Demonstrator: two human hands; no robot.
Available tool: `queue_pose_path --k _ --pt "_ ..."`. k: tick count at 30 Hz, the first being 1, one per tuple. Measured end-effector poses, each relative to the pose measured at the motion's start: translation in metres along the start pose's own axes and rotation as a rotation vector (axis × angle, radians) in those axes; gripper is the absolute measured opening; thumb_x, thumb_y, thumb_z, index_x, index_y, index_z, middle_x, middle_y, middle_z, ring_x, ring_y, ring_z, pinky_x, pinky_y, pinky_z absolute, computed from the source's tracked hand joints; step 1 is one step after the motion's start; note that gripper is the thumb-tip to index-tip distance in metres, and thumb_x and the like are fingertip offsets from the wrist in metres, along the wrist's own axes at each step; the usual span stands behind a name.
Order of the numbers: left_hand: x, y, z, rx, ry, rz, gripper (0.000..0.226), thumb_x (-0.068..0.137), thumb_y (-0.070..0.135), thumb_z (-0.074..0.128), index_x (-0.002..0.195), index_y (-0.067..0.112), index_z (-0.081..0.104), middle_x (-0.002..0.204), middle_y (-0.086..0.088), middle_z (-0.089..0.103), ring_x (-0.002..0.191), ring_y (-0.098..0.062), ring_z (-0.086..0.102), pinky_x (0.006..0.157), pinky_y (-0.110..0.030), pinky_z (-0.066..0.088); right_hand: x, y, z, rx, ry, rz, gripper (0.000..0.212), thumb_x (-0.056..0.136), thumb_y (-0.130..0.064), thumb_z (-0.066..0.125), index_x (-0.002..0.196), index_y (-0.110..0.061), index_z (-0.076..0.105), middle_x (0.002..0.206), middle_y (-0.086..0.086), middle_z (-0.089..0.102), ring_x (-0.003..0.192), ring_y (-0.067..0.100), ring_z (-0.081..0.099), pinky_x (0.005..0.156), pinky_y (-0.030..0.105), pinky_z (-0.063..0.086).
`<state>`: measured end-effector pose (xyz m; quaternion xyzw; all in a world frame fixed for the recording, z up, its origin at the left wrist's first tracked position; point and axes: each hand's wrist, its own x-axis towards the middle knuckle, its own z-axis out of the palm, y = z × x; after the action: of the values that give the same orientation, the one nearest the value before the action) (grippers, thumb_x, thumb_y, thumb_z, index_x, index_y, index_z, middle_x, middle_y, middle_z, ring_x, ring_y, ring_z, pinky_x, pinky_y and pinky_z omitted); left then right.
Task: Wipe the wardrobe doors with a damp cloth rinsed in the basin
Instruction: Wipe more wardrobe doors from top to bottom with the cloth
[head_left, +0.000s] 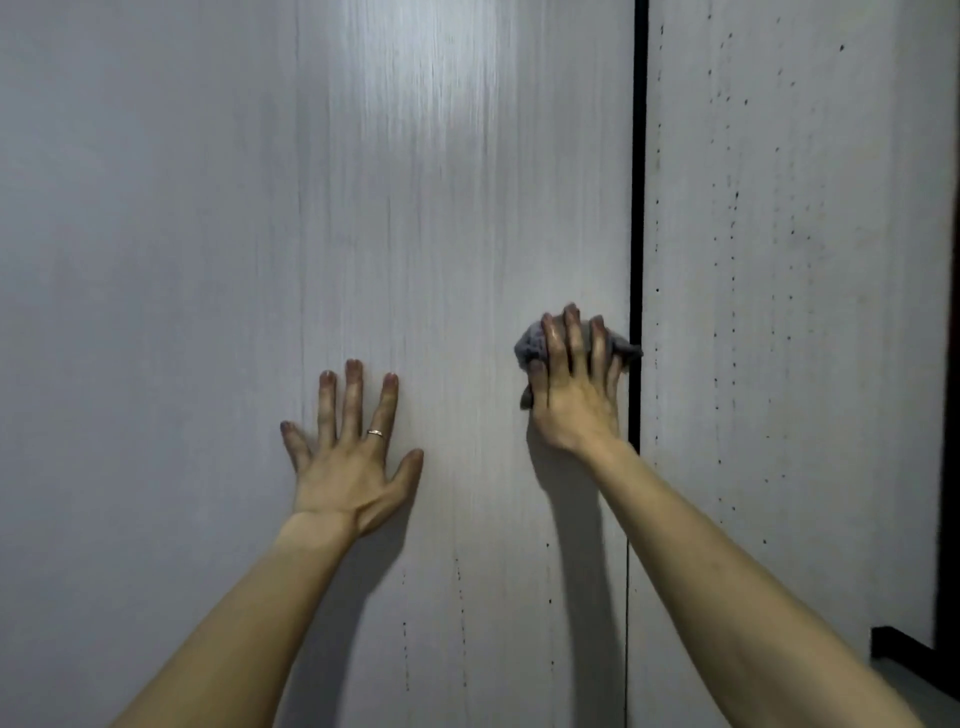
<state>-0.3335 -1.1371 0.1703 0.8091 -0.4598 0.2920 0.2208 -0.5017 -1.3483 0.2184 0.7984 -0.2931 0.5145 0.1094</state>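
Observation:
A pale grey wardrobe door (441, 182) fills the view, streaked and shiny with damp in its upper middle. My left hand (350, 452) lies flat on it with fingers spread, a ring on one finger. My right hand (574, 384) presses a small bunched grey cloth (530, 345) against the same door, right beside its right edge. The fingers stretch over the cloth, which shows at both sides of the hand. A dark vertical gap (638, 208) separates this door from the neighbouring door (789, 260), which is dotted with dark specks.
Dark specks also run down the lower part of the left door (460, 587). At the bottom right a dark edge (904, 652) and a strip of floor show. No basin is in view.

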Motion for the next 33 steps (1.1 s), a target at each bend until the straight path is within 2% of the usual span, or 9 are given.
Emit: queue_pose_path --k 3,5,11,15,18,21,27,30,33 --pt "0.003 -0.006 0.011 -0.008 0.085 0.037 0.088 0.09 0.073 0.028 0.15 0.039 -0.027 0.153 0.004 -0.045 0.141 -0.024 -0.043 0.11 -0.07 -0.014 0.029 -0.01 -0.001 0.038 0.124 0.062 0.061 0.105 -0.046 0.019 0.159 -0.028 -0.006 0.166 -0.003 -0.016 0.151 0.023 -0.021 0.119 0.057 -0.012" --pt "0.003 -0.006 0.016 -0.016 0.121 0.043 0.091 0.084 0.076 0.025 0.153 0.039 -0.022 0.157 0.003 -0.039 0.144 -0.024 -0.038 0.107 -0.069 -0.016 -0.003 -0.01 0.022 0.058 0.198 0.072 0.063 0.105 -0.045 0.018 0.16 -0.024 -0.002 0.167 0.003 -0.012 0.153 0.026 -0.016 0.121 0.057 -0.008" --pt "0.006 -0.005 0.017 -0.013 0.128 0.027 0.091 0.087 0.073 0.032 0.153 0.039 -0.021 0.156 0.004 -0.041 0.142 -0.022 -0.04 0.108 -0.074 -0.013 -0.153 0.001 0.085 0.042 0.018 -0.001 0.061 0.103 -0.046 0.023 0.158 -0.019 0.017 0.167 0.01 0.007 0.152 0.039 0.003 0.112 0.071 0.014" --pt "0.007 -0.006 0.019 -0.023 0.144 0.031 0.093 0.091 0.07 0.041 0.153 0.039 -0.022 0.155 0.004 -0.043 0.141 -0.022 -0.042 0.108 -0.072 -0.015 -0.058 -0.002 0.048 -0.006 0.09 -0.096 0.062 0.102 -0.045 0.025 0.159 -0.026 0.007 0.168 0.003 -0.001 0.153 0.033 -0.009 0.116 0.069 0.001" --pt "0.007 -0.007 0.021 -0.035 0.158 0.048 0.093 0.086 0.073 0.035 0.153 0.04 -0.02 0.156 0.004 -0.041 0.143 -0.022 -0.04 0.107 -0.072 -0.016 -0.001 -0.011 0.022 0.033 0.154 0.022 0.063 0.103 -0.048 0.018 0.16 -0.026 0.0 0.167 0.001 -0.01 0.152 0.028 -0.016 0.118 0.065 -0.008" --pt "0.009 -0.007 0.023 -0.029 0.17 0.046 0.093 0.088 0.072 0.037 0.154 0.039 -0.02 0.157 0.004 -0.041 0.143 -0.023 -0.039 0.107 -0.074 -0.015 -0.039 -0.023 0.049 0.058 0.205 0.057 0.064 0.104 -0.05 0.016 0.16 -0.023 0.002 0.168 0.005 -0.007 0.153 0.03 -0.013 0.119 0.063 -0.005" --pt "0.006 -0.006 0.019 -0.031 0.145 0.035 0.097 0.09 0.068 0.046 0.153 0.04 -0.023 0.157 0.003 -0.041 0.144 -0.025 -0.037 0.109 -0.073 -0.013 -0.197 -0.008 0.116 -0.028 0.051 -0.092 0.071 0.097 -0.044 0.039 0.158 -0.019 0.013 0.167 0.007 -0.001 0.152 0.038 -0.001 0.116 0.066 0.005" --pt "0.004 -0.008 0.019 -0.021 0.142 0.036 0.096 0.09 0.068 0.045 0.153 0.039 -0.022 0.158 0.001 -0.039 0.145 -0.026 -0.036 0.11 -0.073 -0.013 -0.143 -0.017 0.099 -0.018 0.094 -0.091 0.084 0.093 -0.041 0.049 0.159 -0.023 0.0 0.165 0.01 0.002 0.151 0.042 0.001 0.116 0.066 -0.004" --pt "0.005 -0.01 0.021 -0.026 0.173 0.062 0.095 0.09 0.069 0.044 0.155 0.038 -0.018 0.16 0.0 -0.034 0.147 -0.028 -0.032 0.109 -0.074 -0.013 -0.077 -0.026 0.069 0.029 0.169 0.023 0.065 0.105 -0.045 0.03 0.159 -0.025 0.002 0.167 0.006 -0.004 0.153 0.034 -0.01 0.116 0.06 -0.015"
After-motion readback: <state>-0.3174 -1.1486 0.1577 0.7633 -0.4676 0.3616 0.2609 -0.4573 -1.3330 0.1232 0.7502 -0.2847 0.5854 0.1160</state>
